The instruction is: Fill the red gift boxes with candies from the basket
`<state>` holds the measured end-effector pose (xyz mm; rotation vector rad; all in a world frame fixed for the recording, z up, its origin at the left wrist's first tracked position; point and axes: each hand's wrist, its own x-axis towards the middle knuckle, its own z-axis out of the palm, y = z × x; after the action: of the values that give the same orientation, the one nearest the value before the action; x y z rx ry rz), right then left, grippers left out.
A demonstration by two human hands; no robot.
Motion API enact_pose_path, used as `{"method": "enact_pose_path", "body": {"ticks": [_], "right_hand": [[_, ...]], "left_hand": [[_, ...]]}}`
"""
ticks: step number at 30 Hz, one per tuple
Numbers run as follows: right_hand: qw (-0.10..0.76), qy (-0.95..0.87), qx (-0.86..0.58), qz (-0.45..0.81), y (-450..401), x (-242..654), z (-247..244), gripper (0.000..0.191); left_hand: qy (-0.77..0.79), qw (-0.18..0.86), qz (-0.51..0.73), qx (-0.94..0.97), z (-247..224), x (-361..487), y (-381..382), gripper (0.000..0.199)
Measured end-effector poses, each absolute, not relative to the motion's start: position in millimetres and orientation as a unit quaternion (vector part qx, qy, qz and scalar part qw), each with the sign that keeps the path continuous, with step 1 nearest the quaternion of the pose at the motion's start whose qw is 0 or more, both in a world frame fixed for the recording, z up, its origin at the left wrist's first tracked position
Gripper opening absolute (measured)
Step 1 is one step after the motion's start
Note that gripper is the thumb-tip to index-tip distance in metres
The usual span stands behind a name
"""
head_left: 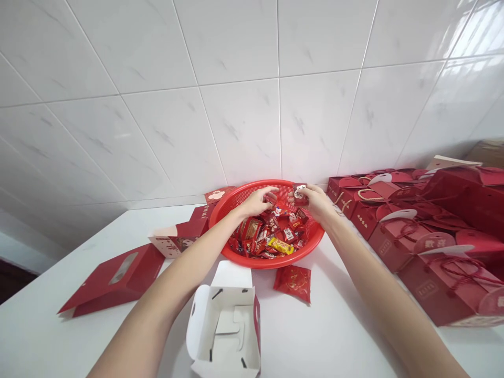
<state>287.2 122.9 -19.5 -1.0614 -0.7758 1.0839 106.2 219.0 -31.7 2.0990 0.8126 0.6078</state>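
White glossy tiles with faint grey marbling form the wall point(244, 121) behind a smooth white bench point(334, 336), and bright light reflects off the tiles at upper right. On the bench near the wall stands a round red plastic basket with perforated sides point(271, 264), holding small wrapped sweets point(271, 231), mostly red, with a yellow-wrapped one point(281, 245) near the front. The right hand point(315, 202) pinches a small dark red packet with a white label point(300, 193) above the basket's right side. The left hand point(255, 203) is over the basket with fingers curved and parted; whether they grip a sweet, I cannot tell. In front of the basket lie a flat, square red packet point(293, 284) and, between the forearms, an open paperboard box with a white interior point(232, 336). To the left are a dark red folded carton with an oblong window point(118, 277) and a red-and-white carton point(183, 237) beside the basket. Closed dark red gift boxes with cord handles point(437, 286) crowd the right side, with a brown cardboard box point(488, 152) behind.
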Motion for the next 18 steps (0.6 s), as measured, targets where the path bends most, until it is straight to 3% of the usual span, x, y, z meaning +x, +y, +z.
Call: {"method": "enact_pose_path", "body": {"ticks": [5,11,18], "right_hand": [[0.659,-0.347,-0.471,0.473,122,287,-20,0.009],[0.659,-0.355,-0.472,0.466,123,288,-21,0.009],[0.659,-0.350,-0.474,0.467,123,287,-20,0.008]], "left_hand": [[0.304,0.339,0.198,0.868,-26,105,212,0.051],[0.356,0.197,0.167,0.898,-22,109,207,0.044],[0.523,0.073,0.047,0.848,-19,105,212,0.041]]}}
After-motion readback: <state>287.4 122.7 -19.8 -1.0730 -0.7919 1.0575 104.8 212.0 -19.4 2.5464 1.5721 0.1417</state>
